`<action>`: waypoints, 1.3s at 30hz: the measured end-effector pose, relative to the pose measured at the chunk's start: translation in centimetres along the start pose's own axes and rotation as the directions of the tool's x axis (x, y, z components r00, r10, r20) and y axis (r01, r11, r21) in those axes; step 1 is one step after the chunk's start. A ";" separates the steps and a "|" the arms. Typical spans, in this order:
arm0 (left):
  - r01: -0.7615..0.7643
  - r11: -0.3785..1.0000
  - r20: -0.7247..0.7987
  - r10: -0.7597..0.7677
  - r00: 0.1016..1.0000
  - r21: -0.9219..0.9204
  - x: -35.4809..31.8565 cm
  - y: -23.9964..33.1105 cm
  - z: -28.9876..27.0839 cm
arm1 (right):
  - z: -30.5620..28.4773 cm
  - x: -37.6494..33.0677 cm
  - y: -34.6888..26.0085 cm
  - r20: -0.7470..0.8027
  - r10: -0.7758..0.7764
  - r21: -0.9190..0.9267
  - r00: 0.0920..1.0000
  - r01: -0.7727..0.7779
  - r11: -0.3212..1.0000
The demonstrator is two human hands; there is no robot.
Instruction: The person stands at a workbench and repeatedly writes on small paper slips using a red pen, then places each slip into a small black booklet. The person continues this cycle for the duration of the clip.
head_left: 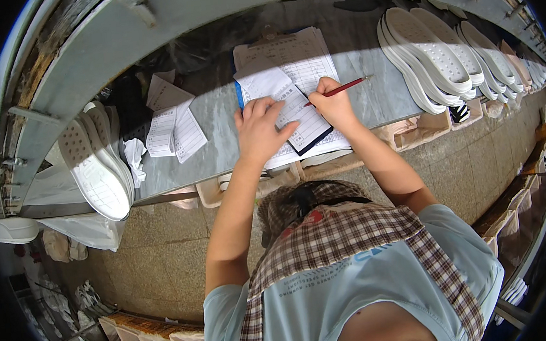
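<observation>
My right hand [333,105] is closed around a dark red pen [346,86], whose tip rests on a small pad of printed slips [306,119]. Fingers spread, my left hand [259,128] lies flat on the pad's left side. Beneath the pad is a blue clipboard [238,92] holding larger printed sheets [312,48], with a metal clip [268,35] at its far edge. A folded white paper [260,75] lies over these sheets, just beyond my left fingers.
Loose printed slips [175,128] lie left on the grey marbled worktop [216,120]. White shoe soles [98,167] lean at the left end; stacked soles [426,52] stand at the right. Lined bins [413,132] sit below the near edge. A metal rail [211,10] arches across the far side.
</observation>
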State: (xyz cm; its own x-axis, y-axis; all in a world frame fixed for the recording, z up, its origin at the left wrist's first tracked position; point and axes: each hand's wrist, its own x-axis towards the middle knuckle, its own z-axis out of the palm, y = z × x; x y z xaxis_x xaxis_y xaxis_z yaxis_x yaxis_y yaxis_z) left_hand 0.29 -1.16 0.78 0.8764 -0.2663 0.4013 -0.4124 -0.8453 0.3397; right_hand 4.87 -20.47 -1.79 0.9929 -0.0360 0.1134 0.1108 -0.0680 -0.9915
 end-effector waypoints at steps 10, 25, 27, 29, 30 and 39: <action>0.012 0.999 0.006 -0.012 1.000 -0.033 0.0 -0.1 0.3 | -1.0 -1.0 -2.5 0.167 0.050 0.175 0.985 -0.079 0.981; 0.004 1.000 0.012 -0.005 1.000 0.013 0.0 0.4 -0.1 | -0.7 -1.5 -0.8 0.129 -0.078 -0.114 0.988 0.093 0.989; 0.004 1.000 0.012 -0.004 1.000 0.015 0.1 0.3 -0.2 | -0.6 -1.4 -0.4 0.074 -0.114 -0.068 0.991 0.119 0.991; 0.006 1.000 0.008 -0.006 1.000 0.010 0.0 0.3 -0.2 | -0.6 -1.3 -0.1 0.061 -0.105 -0.057 0.993 0.108 0.992; 0.002 1.000 0.011 -0.002 1.000 0.009 0.0 0.4 -0.1 | -0.6 -1.3 0.0 0.074 -0.079 -0.072 0.994 0.085 0.994; -0.006 1.000 -0.011 0.006 1.000 0.000 0.0 0.3 -0.2 | -2.1 -2.4 -2.3 0.146 0.123 0.326 0.982 -0.165 0.931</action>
State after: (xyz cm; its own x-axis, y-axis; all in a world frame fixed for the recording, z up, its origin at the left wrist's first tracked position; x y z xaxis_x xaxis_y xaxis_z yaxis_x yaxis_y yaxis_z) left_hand 0.16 -1.31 1.02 0.8711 -0.2657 0.4129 -0.4172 -0.8439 0.3372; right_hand 2.18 -22.33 0.34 0.9946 0.1017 -0.0201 -0.0468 0.2676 -0.9624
